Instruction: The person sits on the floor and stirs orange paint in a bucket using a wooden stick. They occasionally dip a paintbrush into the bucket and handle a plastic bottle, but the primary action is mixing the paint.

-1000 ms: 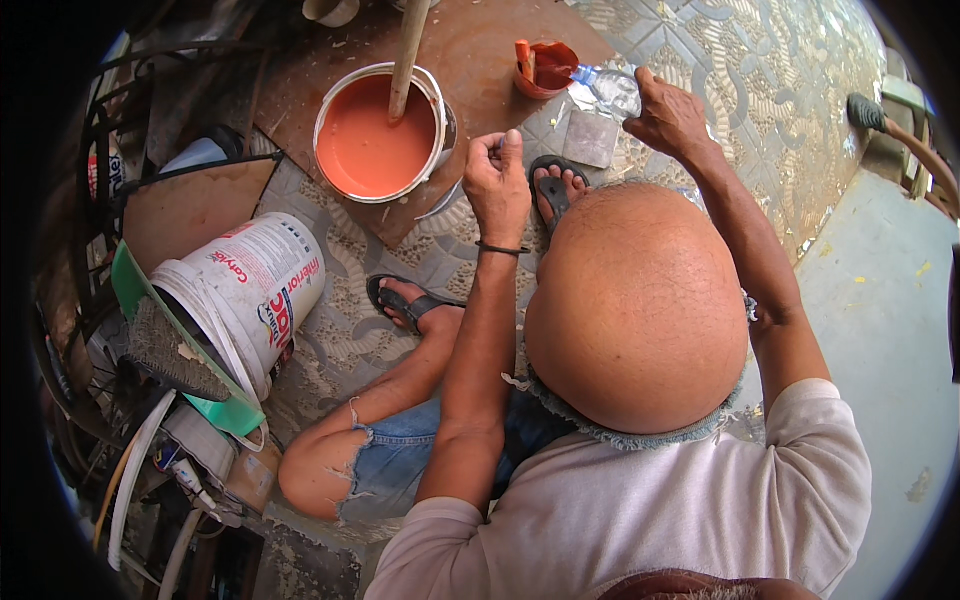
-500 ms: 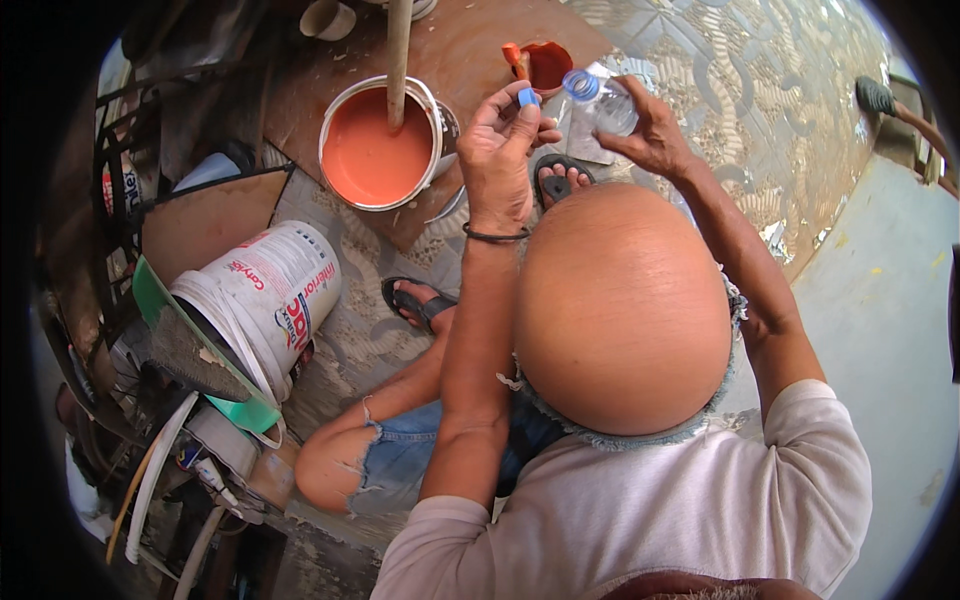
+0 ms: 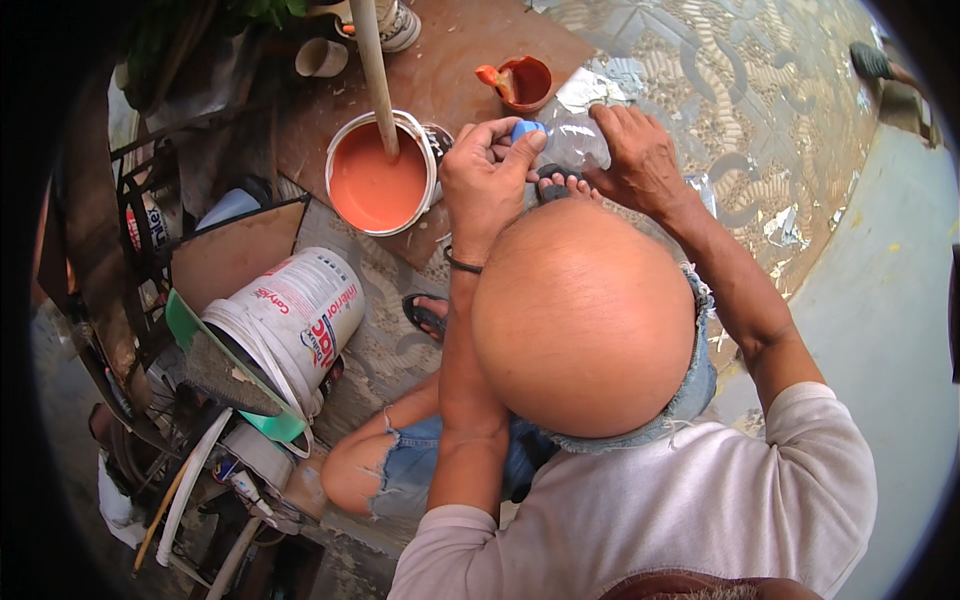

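Observation:
My left hand (image 3: 482,178), with a dark band at the wrist, pinches a blue bottle cap (image 3: 524,130) between thumb and fingers. The cap sits at the mouth of a clear plastic bottle (image 3: 578,146); whether it is threaded on cannot be made out. My right hand (image 3: 645,162) grips the bottle's other end, which is partly hidden by the fingers. Just beyond the bottle stands a small red-brown cup (image 3: 535,84) with an orange-stained brush (image 3: 490,76) leaning in it. Left of my left hand is a white bucket of orange paint (image 3: 378,190) with a wooden stick (image 3: 374,80) upright in it.
A white paint pail (image 3: 305,295) lies tipped at the left, beside a green dustpan (image 3: 185,325) and clutter. A small pale cup (image 3: 322,58) and a shoe (image 3: 400,28) are at the far left. Paper scraps (image 3: 600,85) lie on the patterned floor. Another person's foot (image 3: 872,62) shows far right.
My left hand has brought the cap onto the bottle's mouth. The bottle has tilted to lie more level, and my right hand has shifted its hold. The whole view has shifted slightly.

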The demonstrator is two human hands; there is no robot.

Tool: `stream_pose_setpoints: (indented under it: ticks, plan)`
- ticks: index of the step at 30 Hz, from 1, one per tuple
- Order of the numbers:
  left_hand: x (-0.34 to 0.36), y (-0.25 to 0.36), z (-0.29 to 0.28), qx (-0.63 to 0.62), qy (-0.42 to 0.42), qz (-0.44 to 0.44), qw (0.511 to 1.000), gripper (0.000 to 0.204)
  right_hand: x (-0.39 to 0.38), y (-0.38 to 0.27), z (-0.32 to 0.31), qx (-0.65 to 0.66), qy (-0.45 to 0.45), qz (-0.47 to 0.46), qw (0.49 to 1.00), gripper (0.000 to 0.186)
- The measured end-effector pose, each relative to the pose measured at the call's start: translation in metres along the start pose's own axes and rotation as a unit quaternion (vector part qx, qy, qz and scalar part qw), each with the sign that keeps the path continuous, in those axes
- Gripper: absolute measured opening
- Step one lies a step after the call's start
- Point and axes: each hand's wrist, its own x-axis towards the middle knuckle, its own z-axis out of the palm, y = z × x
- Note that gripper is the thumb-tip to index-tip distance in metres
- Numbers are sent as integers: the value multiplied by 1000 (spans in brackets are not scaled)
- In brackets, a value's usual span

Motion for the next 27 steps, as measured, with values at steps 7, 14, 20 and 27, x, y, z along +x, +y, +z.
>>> stream_pose_setpoints:
  ticks: [7, 14, 20, 27]
  plan:
    - [7, 11, -11, 45, -153, 259, 952, 34, 7, 12, -17, 387, -170, 80, 903, 52]
    - [27, 56, -16, -1, -345, 291, 892, 34, 27, 34, -17, 712, -438, 69, 544, 55]
    - [47, 57, -8, -55, -287, 283, 914, 30, 48, 46, -34, 678, -373, 67, 630, 59]
    - [52, -49, 5, -88, 147, 28, 985, 51, 102, 150, 24, 443, 104, 220, 863, 62]
